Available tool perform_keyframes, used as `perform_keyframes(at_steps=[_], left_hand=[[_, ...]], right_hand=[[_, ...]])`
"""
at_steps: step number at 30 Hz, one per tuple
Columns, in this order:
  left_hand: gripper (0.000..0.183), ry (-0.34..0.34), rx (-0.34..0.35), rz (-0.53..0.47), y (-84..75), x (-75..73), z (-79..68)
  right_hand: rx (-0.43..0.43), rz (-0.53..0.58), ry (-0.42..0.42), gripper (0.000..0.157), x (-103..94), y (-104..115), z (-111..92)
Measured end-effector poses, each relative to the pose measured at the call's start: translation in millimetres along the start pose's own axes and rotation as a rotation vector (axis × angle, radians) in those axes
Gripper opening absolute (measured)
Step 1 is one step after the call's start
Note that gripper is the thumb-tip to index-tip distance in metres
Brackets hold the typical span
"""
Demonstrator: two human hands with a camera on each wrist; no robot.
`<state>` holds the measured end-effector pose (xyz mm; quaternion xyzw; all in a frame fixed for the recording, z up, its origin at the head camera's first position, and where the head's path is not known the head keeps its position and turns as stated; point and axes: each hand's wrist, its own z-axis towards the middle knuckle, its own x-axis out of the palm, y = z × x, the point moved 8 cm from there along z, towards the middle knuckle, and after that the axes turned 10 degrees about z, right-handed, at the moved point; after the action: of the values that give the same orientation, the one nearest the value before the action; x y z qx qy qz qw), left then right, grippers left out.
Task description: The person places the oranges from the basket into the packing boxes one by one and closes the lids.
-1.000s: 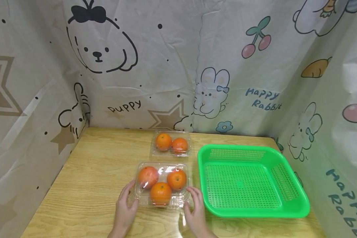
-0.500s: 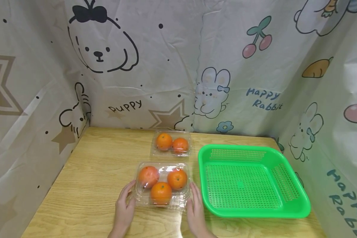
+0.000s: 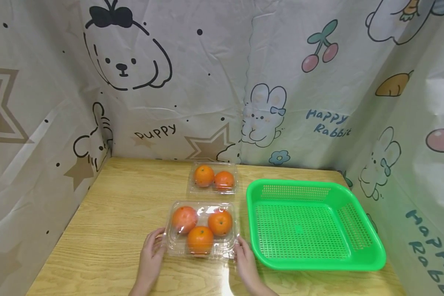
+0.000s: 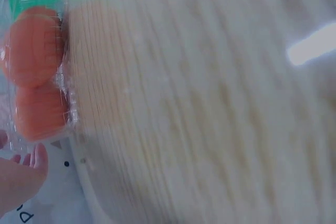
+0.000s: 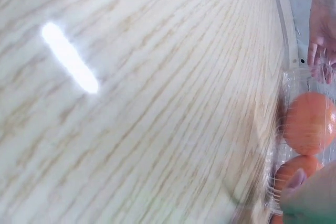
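Note:
A clear plastic clamshell box (image 3: 172, 242) with three round orange fruits (image 3: 200, 240) lies at the front middle of the table. My left hand (image 3: 150, 257) grips its left edge, fingers curled at the side. At the right front edge, my right hand (image 3: 246, 261) pinches the plastic between thumb and fingers. The right wrist view has the right thumb (image 5: 295, 182) against the box's side, while the left hand (image 5: 323, 35) is at the far end. In the left wrist view, part of the left hand (image 4: 23, 182) shows beside the box; its grip is partly hidden.
Behind the box stands a smaller clear clamshell (image 3: 192, 190) with two orange fruits (image 3: 204, 176). A green perforated plastic basket (image 3: 299, 265) occupies the right side, close to my right hand. Printed curtains (image 3: 207, 82) enclose the wooden table (image 3: 107, 230) at the back and sides.
Both hands have shifted slightly down along the box's sides, and their fingers have gone from straighter beside it to curled at its edges. The box has stayed in place.

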<state>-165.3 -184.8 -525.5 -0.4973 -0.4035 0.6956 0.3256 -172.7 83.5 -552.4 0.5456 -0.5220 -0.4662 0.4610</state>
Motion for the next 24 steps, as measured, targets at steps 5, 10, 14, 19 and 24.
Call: perform_keyframes(at_steps=[5, 10, 14, 19, 24], left_hand=[[0.039, 0.090, -0.216, 0.030, 14.1, 2.4, 0.3], [0.028, 0.166, -0.398, -0.051, 24.8, 6.2, -2.0], [0.014, 0.197, -0.489, -0.163, 29.8, 10.3, -4.4], [0.009, 0.209, -0.571, -0.294, 32.6, 12.1, -8.2], [0.011, 0.206, -0.614, -0.329, 33.6, 10.6, -11.5]], right_hand=[[0.052, 0.127, 0.015, 0.050, 0.4, -4, 2], [0.089, 0.265, 0.066, 0.052, 4.1, -9, 1], [0.128, 0.346, 0.084, 0.045, 5.6, -12, 0], [0.172, 0.402, 0.073, 0.021, 6.8, -15, 0], [0.177, 0.425, 0.068, 0.019, 6.8, -16, 1]])
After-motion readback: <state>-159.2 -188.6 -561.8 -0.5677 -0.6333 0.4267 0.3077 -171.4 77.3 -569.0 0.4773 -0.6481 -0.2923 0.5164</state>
